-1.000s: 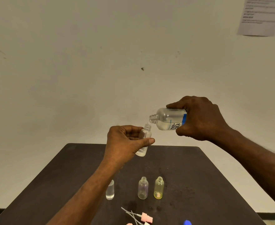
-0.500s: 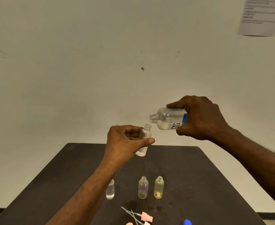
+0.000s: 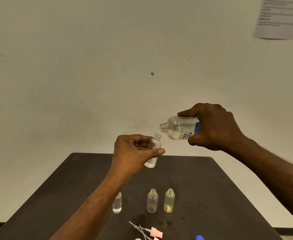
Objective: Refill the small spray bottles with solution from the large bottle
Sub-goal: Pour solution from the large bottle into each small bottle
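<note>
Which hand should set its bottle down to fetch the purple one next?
Left, probably. The left hand holds the small bottle nearer the purple bottle; the right hand grips the large bottle.

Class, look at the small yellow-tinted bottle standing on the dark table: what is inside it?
A small pinkish lump sits at the bottom of the small yellow-tinted bottle, whose neck is open and uncapped. Whether it also holds liquid cannot be told through the tinted plastic.

wall notice (image 3: 279, 16): text blurred | blue cap (image 3: 199, 237): cut off | clear bottle (image 3: 117, 203): half hidden by forearm
</note>
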